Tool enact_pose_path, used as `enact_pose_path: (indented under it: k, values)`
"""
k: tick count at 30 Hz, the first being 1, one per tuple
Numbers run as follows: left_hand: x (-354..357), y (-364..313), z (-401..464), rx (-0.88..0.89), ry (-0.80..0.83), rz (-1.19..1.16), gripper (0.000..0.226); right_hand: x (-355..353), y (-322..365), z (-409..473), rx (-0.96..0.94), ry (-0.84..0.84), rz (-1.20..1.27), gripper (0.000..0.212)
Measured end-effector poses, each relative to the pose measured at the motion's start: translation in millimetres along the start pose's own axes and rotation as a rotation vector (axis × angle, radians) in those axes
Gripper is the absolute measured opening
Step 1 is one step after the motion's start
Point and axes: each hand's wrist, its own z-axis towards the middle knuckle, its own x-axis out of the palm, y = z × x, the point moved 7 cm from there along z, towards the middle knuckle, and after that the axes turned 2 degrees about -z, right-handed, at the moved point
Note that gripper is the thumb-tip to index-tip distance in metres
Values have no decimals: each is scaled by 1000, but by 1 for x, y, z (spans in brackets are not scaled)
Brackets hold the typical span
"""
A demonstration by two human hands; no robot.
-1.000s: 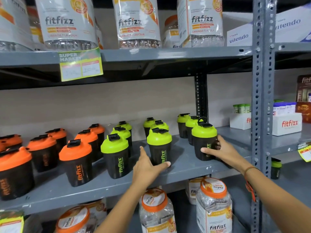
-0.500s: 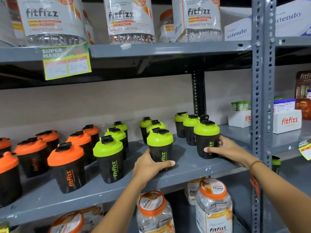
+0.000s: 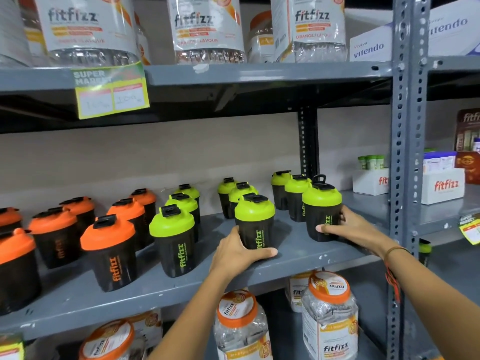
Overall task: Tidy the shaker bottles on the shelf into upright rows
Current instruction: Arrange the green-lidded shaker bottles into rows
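Left hand: your left hand (image 3: 235, 252) is wrapping around the base of the front black shaker bottle with a lime-green lid (image 3: 255, 224), centre frame, on the grey metal shelf (image 3: 306, 252).
Right hand: your right hand (image 3: 345, 228) is clasping the rightmost green-lidded black shaker (image 3: 322, 211).
Doing it well: you are best sliding both low, keeping them upright, fronts level, logos facing out.
Writing: "fitfizz" is showing on shakers and on the clear jars (image 3: 207, 27) above; "vitendo" box (image 3: 368, 46), upper right; "SUPER MARKET" tag (image 3: 111, 89).
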Motion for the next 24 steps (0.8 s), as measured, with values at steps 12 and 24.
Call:
enact_pose_path:
  k: [12, 24]
  values:
    - [-91, -9, -93, 485, -580, -151, 53, -29, 91, -56, -403, -747, -81, 43]
    - [-125, 57, -78, 193, -538, 46, 112, 79, 223, 62, -487, -266, -274, 24]
